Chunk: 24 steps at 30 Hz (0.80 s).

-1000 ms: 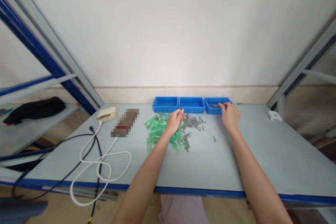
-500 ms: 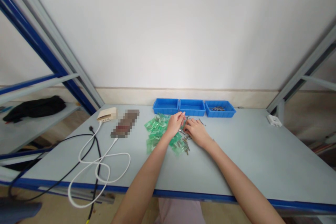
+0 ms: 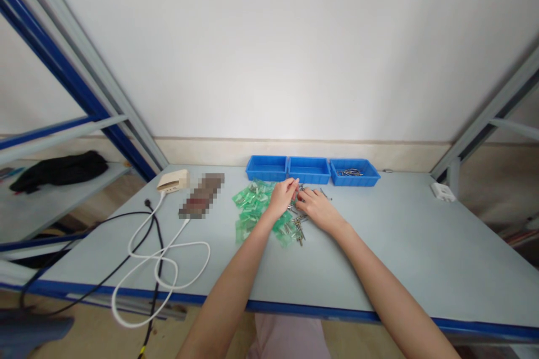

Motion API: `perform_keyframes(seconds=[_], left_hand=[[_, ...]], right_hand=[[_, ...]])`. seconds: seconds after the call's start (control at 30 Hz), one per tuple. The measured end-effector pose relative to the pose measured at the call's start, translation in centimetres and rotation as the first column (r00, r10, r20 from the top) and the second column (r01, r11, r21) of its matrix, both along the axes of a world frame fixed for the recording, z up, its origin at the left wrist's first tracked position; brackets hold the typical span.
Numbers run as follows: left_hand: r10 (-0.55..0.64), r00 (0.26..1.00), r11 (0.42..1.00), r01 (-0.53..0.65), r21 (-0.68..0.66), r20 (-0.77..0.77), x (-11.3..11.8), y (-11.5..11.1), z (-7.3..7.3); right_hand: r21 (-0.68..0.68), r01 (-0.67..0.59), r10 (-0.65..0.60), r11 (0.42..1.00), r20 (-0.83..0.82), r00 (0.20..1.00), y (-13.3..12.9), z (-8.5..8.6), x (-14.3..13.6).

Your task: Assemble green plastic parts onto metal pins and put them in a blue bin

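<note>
Heap of glossy green plastic packets point(image 3: 255, 199), on a pale grey surface point(image 3: 421, 247): the reference for all places below.

Left hand point(image 3: 281, 198): over the heap's right edge, fingers drawn together at the tips; whether they grasp anything cannot be told.

Right hand point(image 3: 320, 208): just right of the heap, fingers curled down over the screws; a firm grasp cannot be confirmed.

Slim silvery metal screws point(image 3: 300, 230): loose, against the heap's right side, partly under the right hand.

Step in hand, as judged: picking among these screws. Any lift would call for fingertips closing on a shank and parting it from its neighbours; crossed shanks and packet edges seem the chief hindrance.

Three blue rectangular plastic trays, in a row behind the heap: left point(image 3: 267, 175), middle point(image 3: 309, 178), right point(image 3: 357, 181), the last holding more screws.

Left of the heap: blurred flat object point(image 3: 202, 196), cream box point(image 3: 172, 180), looped white cable point(image 3: 193, 244).

Far right of the heap: white plug adapter point(image 3: 443, 192).
</note>
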<state>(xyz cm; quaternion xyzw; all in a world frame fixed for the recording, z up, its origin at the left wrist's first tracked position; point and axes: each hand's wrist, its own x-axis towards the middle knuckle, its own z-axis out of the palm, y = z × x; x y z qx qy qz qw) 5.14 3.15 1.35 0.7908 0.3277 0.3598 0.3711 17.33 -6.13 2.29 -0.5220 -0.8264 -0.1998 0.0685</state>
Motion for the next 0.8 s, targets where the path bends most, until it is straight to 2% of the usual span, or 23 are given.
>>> perform_keyframes(seconds=[0.07,0.13,0.2,0.23,0.3,0.37,0.47,0.53,0.63,0.73,0.8], left_hand=[[0.004,1.000,1.000,-0.004,-0.003,0.004,0.0,0.0,0.0],[0.005,1.000,1.000,-0.005,-0.005,0.007,-0.1,0.1,0.1],[0.001,1.000,1.000,-0.001,-0.010,0.011,-0.1,0.0,0.1],[-0.007,1.000,1.000,0.007,-0.014,0.016,-0.1,0.0,0.1],[-0.047,0.998,0.998,0.048,-0.039,0.033,-0.1,-0.1,0.2],[-0.129,0.990,0.986,0.134,-0.103,0.055,0.0,-0.2,0.2],[-0.267,0.958,0.932,0.284,-0.224,0.106,0.3,-0.2,-0.1],[-0.304,0.942,0.909,0.332,-0.253,0.145,0.4,-0.1,-0.3],[-0.250,0.950,0.925,0.291,-0.246,0.186,0.6,0.0,-0.5],[-0.185,0.962,0.939,0.232,-0.253,0.199,0.7,0.0,-0.5],[-0.191,0.961,0.935,0.241,-0.260,0.202,0.7,-0.1,-0.4]], right_hand=[[0.010,-0.020,0.020,1.000,-0.018,1.000,0.0,-0.1,0.0],[0.019,-0.036,0.038,0.999,-0.102,0.994,0.0,-0.2,0.0],[0.038,-0.048,0.057,0.998,-0.278,0.959,-0.1,0.0,0.0],[0.053,-0.043,0.061,0.998,-0.398,0.915,-0.1,0.1,0.1],[0.074,0.002,0.048,0.997,-0.660,0.749,0.0,0.4,0.2],[0.049,0.064,0.011,0.997,-0.869,0.495,0.2,0.6,0.5],[-0.029,0.092,-0.039,0.995,-0.993,0.107,0.7,0.6,1.3],[-0.073,0.073,-0.068,0.995,-0.995,-0.068,1.0,0.5,1.8],[-0.140,0.026,-0.133,0.990,-0.972,-0.195,1.2,0.5,2.4],[-0.175,-0.014,-0.173,0.984,-0.956,-0.237,1.2,0.5,2.4],[-0.188,-0.039,-0.192,0.981,-0.950,-0.245,1.2,0.4,2.4]])
